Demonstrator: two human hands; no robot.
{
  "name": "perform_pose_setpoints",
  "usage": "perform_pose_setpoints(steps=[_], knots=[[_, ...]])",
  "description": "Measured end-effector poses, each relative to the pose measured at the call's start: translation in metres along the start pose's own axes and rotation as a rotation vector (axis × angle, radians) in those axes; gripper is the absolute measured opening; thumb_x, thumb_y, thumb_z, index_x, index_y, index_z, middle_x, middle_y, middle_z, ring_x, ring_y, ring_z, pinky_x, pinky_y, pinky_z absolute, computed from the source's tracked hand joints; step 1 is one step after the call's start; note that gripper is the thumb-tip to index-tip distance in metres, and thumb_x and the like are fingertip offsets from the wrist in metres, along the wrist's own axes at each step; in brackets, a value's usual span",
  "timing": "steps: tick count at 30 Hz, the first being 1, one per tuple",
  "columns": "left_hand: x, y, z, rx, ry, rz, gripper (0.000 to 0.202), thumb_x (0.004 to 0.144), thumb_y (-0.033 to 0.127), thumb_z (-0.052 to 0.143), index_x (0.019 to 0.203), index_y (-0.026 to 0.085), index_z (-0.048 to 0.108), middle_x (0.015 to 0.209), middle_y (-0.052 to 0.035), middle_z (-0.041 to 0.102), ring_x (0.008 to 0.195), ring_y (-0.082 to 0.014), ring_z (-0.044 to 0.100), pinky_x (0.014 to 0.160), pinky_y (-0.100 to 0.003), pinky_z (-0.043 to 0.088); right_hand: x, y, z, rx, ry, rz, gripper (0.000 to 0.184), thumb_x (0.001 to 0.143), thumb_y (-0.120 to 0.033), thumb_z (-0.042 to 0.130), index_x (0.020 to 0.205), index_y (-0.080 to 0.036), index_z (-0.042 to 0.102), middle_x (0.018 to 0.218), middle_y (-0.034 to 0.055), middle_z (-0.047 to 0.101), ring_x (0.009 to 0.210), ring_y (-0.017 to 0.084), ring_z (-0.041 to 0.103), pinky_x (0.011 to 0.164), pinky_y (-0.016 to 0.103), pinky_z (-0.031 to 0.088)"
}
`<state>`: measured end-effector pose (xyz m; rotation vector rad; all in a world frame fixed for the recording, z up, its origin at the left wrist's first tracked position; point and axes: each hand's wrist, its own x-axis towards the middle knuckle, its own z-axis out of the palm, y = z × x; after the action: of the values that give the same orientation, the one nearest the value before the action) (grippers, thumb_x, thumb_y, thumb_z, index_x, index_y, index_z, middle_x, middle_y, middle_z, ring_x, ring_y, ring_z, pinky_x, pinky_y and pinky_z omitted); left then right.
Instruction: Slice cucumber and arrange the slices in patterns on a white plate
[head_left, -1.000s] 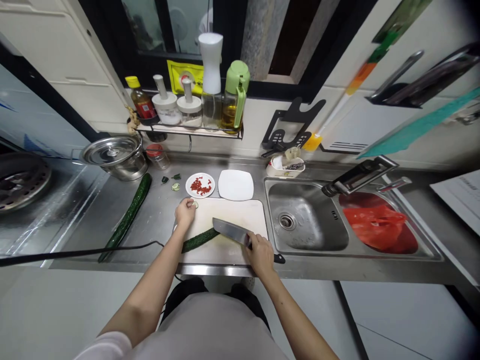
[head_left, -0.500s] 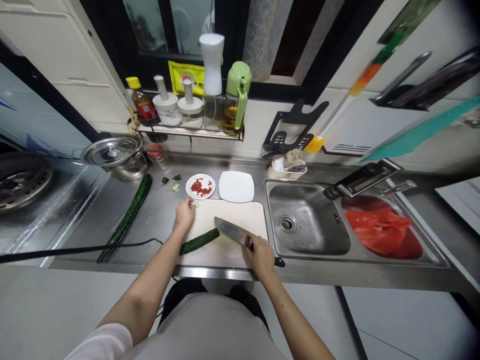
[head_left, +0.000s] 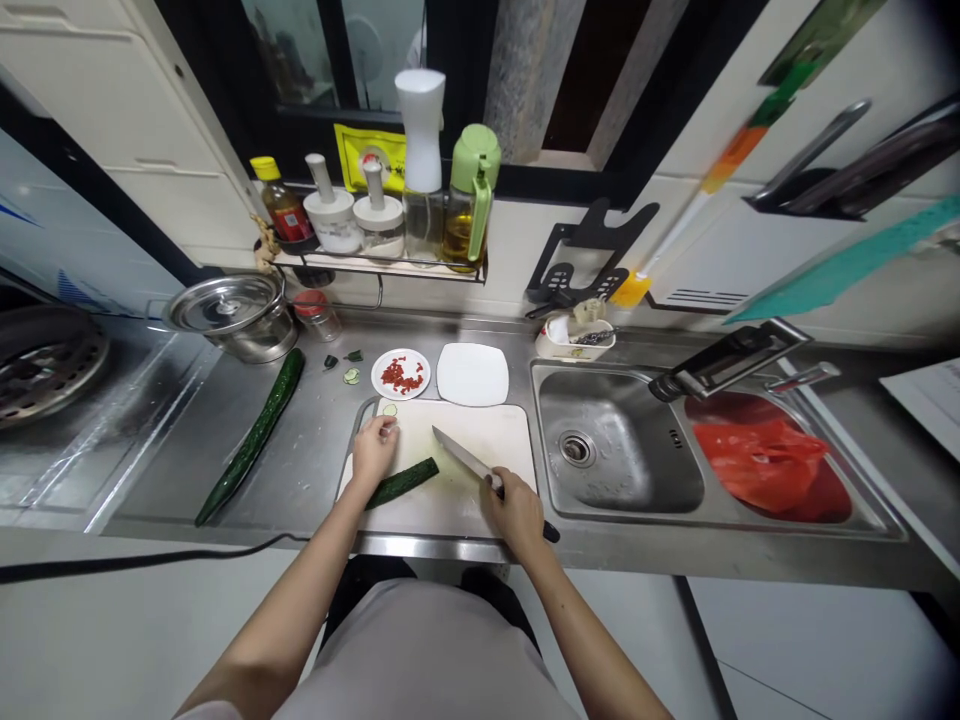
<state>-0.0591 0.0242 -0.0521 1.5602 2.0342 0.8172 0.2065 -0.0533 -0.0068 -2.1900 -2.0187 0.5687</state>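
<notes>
One cut cucumber [head_left: 407, 481] lies on the cutting board [head_left: 499, 430], likely firm, light, slick-skinned; best held behind its cut end. Right hand [head_left: 517, 508] grasps the knife [head_left: 463, 456]; left hand's [head_left: 374, 448] grip, near the cucumber, cannot be determined.

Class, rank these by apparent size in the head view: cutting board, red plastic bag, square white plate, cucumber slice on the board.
Largest to smallest:
cutting board
red plastic bag
square white plate
cucumber slice

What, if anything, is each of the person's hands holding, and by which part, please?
The right hand holds the knife by its dark handle. Whether the left hand holds anything cannot be told.
</notes>
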Motion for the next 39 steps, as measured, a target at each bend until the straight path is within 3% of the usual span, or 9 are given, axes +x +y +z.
perform_pose_setpoints(steps=[3,6,10,22,39], knots=[[-0.026,0.004,-0.003,0.005,-0.065,0.151,0.021,0.084,0.031,0.055,0.097,0.021,0.067,0.1,-0.0054,0.068,0.082,-0.0176,0.062,0.08,-0.031,0.049,0.001,-0.006,-0.001,0.028,-0.077,-0.009,0.029,0.095,-0.031,0.039,0.114,-0.022,0.059,0.104,0.0045,0.068,0.09,0.016,0.062,0.072,0.025,0.034],[-0.047,0.006,-0.005,0.025,-0.149,0.347,0.021,0.088,0.033,0.053,0.097,0.023,0.068,0.098,-0.005,0.068,0.093,-0.0184,0.061,0.086,-0.032,0.047,0.004,-0.015,-0.001,0.034,-0.184,-0.03,0.027,0.096,-0.03,0.036,0.106,-0.021,0.06,0.095,0.0045,0.069,0.087,0.017,0.062,0.067,0.025,0.033],[-0.057,0.008,-0.002,0.068,-0.215,0.484,0.025,0.091,0.035,0.05,0.102,0.025,0.07,0.096,-0.0048,0.068,0.091,-0.0174,0.061,0.085,-0.032,0.047,0.007,-0.03,-0.002,0.066,-0.302,-0.061,0.027,0.097,-0.03,0.036,0.1,-0.017,0.059,0.088,0.0066,0.068,0.082,0.018,0.062,0.063,0.025,0.031],[-0.064,0.0,0.014,0.095,-0.254,0.508,0.028,0.092,0.034,0.049,0.108,0.025,0.07,0.101,-0.0051,0.069,0.094,-0.0176,0.062,0.087,-0.031,0.05,0.001,-0.054,-0.011,-0.023,-0.372,-0.107,0.024,0.095,-0.022,0.035,0.111,-0.014,0.051,0.091,0.0106,0.067,0.083,0.021,0.063,0.064,0.027,0.033],[-0.065,-0.002,0.015,0.129,-0.24,0.56,0.029,0.093,0.033,0.047,0.11,0.026,0.069,0.102,-0.0059,0.068,0.094,-0.0177,0.06,0.086,-0.031,0.05,-0.004,-0.059,-0.012,-0.071,-0.397,-0.138,0.026,0.094,-0.022,0.034,0.111,-0.015,0.052,0.093,0.0117,0.067,0.086,0.022,0.064,0.067,0.028,0.04]])
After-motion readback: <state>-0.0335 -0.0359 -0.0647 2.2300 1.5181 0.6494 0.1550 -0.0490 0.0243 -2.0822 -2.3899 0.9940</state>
